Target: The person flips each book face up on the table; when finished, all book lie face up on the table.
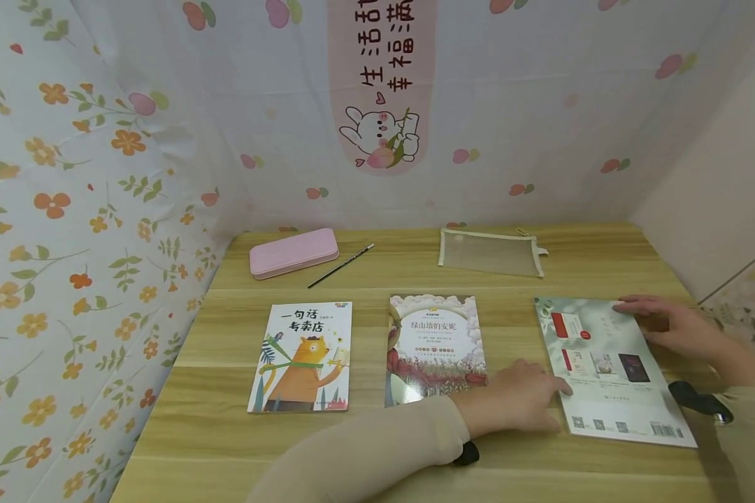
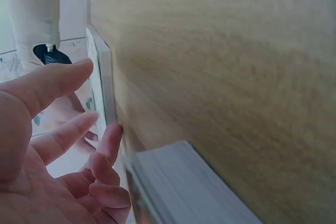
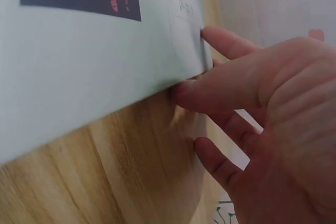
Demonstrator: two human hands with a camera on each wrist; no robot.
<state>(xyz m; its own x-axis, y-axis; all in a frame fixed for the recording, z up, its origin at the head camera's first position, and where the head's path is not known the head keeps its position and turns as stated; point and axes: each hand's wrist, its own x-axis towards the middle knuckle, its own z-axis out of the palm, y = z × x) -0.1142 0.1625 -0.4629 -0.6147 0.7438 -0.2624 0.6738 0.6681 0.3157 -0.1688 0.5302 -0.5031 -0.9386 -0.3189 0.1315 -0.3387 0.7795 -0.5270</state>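
A pale green magazine-like book (image 1: 610, 363) lies on the table, its back cover with a barcode facing up. My right hand (image 1: 686, 328) is at its upper right corner. In the right wrist view, the thumb (image 3: 210, 90) touches the side edge and another finger (image 3: 231, 43) meets the top edge. My left hand (image 1: 519, 398) is by the book's left edge, one fingertip at that edge and the other fingers loose. Close to the left wrist lies a book with a red-flower cover (image 1: 437, 349), its lower right part hidden by the hand and sleeve.
A book with an orange cat (image 1: 300, 356) lies at the left of the wooden table (image 1: 226, 447). Behind it are a pink pencil case (image 1: 294, 253) and a dark pencil (image 1: 341, 265). A mesh zip pouch (image 1: 491, 253) lies at the back right. Patterned cloth (image 1: 277, 140) hangs behind.
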